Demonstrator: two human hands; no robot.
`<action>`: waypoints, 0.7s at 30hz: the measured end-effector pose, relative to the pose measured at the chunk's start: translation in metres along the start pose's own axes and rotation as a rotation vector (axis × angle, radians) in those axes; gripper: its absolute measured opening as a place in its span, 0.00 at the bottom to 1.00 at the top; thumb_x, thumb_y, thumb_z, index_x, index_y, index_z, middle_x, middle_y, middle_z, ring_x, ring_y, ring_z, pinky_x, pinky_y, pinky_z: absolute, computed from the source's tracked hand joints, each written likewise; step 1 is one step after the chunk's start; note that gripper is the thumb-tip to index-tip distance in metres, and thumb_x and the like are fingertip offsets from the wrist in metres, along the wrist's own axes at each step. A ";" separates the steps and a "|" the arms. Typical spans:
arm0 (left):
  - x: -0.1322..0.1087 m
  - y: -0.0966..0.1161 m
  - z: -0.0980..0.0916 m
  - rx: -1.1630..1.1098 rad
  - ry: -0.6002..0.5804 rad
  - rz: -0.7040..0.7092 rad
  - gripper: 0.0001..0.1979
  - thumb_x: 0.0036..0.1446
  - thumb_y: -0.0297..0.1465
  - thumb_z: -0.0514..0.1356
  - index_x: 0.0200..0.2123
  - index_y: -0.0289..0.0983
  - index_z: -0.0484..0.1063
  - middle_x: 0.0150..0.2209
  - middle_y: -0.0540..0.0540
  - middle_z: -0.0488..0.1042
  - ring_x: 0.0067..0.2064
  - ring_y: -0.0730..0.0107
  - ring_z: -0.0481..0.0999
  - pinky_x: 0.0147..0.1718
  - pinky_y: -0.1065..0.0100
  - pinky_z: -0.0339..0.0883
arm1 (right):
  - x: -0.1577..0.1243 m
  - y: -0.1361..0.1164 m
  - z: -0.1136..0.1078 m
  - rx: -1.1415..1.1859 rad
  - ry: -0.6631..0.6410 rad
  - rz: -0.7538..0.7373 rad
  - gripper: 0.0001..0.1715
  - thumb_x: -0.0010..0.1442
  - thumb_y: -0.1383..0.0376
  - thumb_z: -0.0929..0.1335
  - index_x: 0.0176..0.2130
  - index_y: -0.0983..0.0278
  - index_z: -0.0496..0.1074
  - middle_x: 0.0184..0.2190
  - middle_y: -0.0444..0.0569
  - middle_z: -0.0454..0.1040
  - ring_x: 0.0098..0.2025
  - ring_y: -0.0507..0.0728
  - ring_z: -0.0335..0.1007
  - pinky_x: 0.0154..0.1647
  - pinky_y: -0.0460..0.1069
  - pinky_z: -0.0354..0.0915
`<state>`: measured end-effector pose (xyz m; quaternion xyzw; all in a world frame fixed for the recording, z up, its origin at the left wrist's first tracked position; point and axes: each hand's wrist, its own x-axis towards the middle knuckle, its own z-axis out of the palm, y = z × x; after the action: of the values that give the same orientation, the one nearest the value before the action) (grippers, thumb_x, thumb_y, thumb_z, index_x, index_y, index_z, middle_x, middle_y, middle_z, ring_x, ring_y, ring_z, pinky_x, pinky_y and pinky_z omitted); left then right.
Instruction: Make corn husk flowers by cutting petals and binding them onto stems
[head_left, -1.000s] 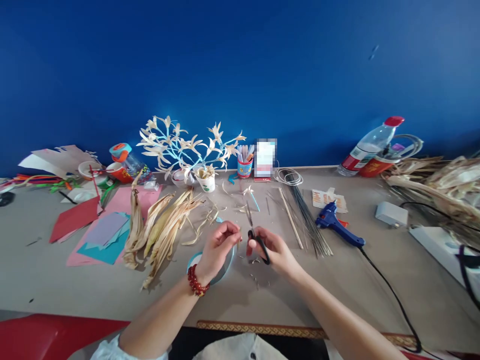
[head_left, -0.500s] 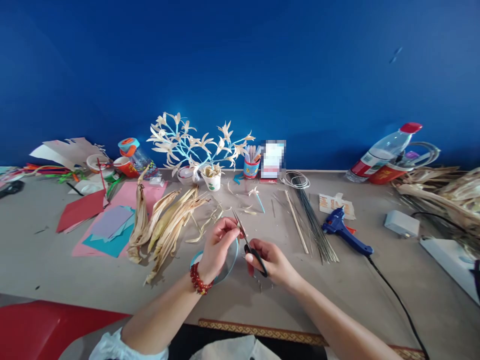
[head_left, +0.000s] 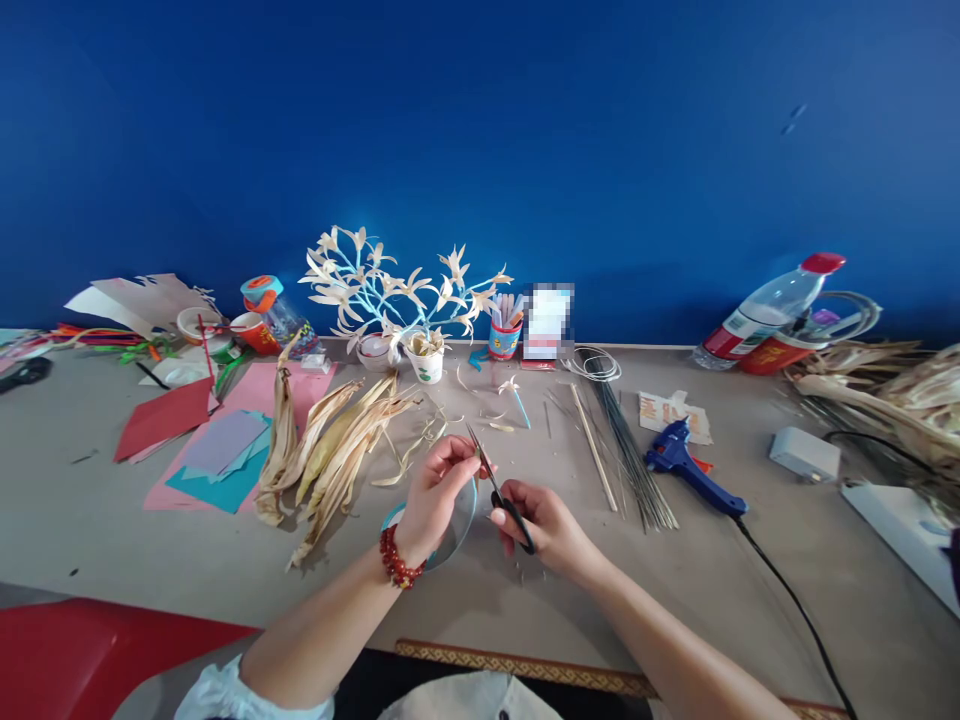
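My right hand (head_left: 547, 525) is wrapped round the black handles of a pair of scissors (head_left: 510, 513). The slim blades point up and to the left, reaching the fingertips of my left hand (head_left: 439, 490). Thumb and fingers of the left hand are pinched together on something small and pale that I cannot make out. Under that hand lies a round, clear piece with a light-blue rim (head_left: 465, 530), partly hidden by it. Dried corn husks (head_left: 352, 460) lie to the left of my hands. Beyond them is a small husk flower on a blue stem (head_left: 517, 400).
Husk flowers (head_left: 367, 270) stand in a white paper cup (head_left: 425, 362) at the back. To the right are a wooden stick (head_left: 592, 447), thin wires (head_left: 634, 455) and a blue glue gun (head_left: 694, 468) with a trailing cord. Coloured paper (head_left: 225, 445) lies left; a bottle (head_left: 772, 310) leans at the right.
Both hands stay almost where they were, with the scissors still at the left fingertips. The view has shifted very slightly.
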<state>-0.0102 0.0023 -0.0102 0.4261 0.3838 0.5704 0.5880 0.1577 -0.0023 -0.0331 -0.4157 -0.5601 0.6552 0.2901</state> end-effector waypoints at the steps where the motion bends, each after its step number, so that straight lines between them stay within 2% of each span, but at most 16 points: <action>1: 0.000 0.000 0.000 -0.003 -0.002 0.004 0.04 0.59 0.31 0.61 0.33 0.37 0.73 0.36 0.47 0.75 0.38 0.67 0.76 0.44 0.65 0.68 | 0.000 0.001 -0.001 -0.002 -0.002 -0.001 0.30 0.50 0.42 0.73 0.26 0.61 0.60 0.16 0.40 0.69 0.18 0.51 0.64 0.20 0.44 0.53; 9: 0.002 0.000 -0.002 -0.004 -0.021 0.040 0.03 0.59 0.30 0.61 0.32 0.37 0.73 0.38 0.47 0.73 0.39 0.68 0.74 0.44 0.65 0.68 | 0.001 -0.002 -0.009 -0.020 0.034 -0.010 0.28 0.51 0.48 0.75 0.24 0.61 0.59 0.13 0.37 0.65 0.16 0.48 0.57 0.19 0.44 0.50; 11: 0.003 -0.002 -0.003 0.010 0.002 0.051 0.03 0.57 0.30 0.63 0.31 0.37 0.72 0.36 0.49 0.72 0.36 0.72 0.73 0.41 0.68 0.67 | 0.001 -0.004 -0.009 0.029 0.085 -0.042 0.27 0.50 0.50 0.76 0.25 0.62 0.60 0.16 0.39 0.67 0.19 0.49 0.61 0.22 0.44 0.54; 13: 0.002 -0.003 -0.002 0.052 0.013 0.040 0.04 0.57 0.30 0.64 0.31 0.37 0.73 0.30 0.52 0.70 0.31 0.76 0.70 0.35 0.72 0.65 | 0.000 -0.006 -0.008 0.082 0.129 -0.115 0.24 0.49 0.52 0.77 0.29 0.62 0.63 0.24 0.42 0.71 0.24 0.50 0.64 0.25 0.44 0.59; 16: 0.001 -0.005 0.000 0.084 -0.017 -0.025 0.05 0.57 0.32 0.65 0.31 0.37 0.73 0.25 0.53 0.69 0.28 0.77 0.67 0.31 0.73 0.63 | -0.001 -0.006 -0.005 0.111 0.148 -0.224 0.23 0.48 0.58 0.78 0.38 0.62 0.67 0.35 0.45 0.73 0.28 0.50 0.64 0.27 0.45 0.62; 21: -0.002 -0.008 0.004 0.014 -0.049 -0.124 0.08 0.55 0.33 0.66 0.31 0.36 0.72 0.25 0.52 0.70 0.27 0.76 0.67 0.30 0.71 0.63 | -0.002 0.000 -0.001 0.106 0.225 -0.270 0.20 0.49 0.64 0.78 0.36 0.61 0.66 0.32 0.43 0.71 0.28 0.50 0.63 0.28 0.44 0.63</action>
<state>-0.0035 0.0005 -0.0163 0.4195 0.3991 0.5196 0.6283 0.1598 -0.0034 -0.0325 -0.3915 -0.5396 0.5881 0.4579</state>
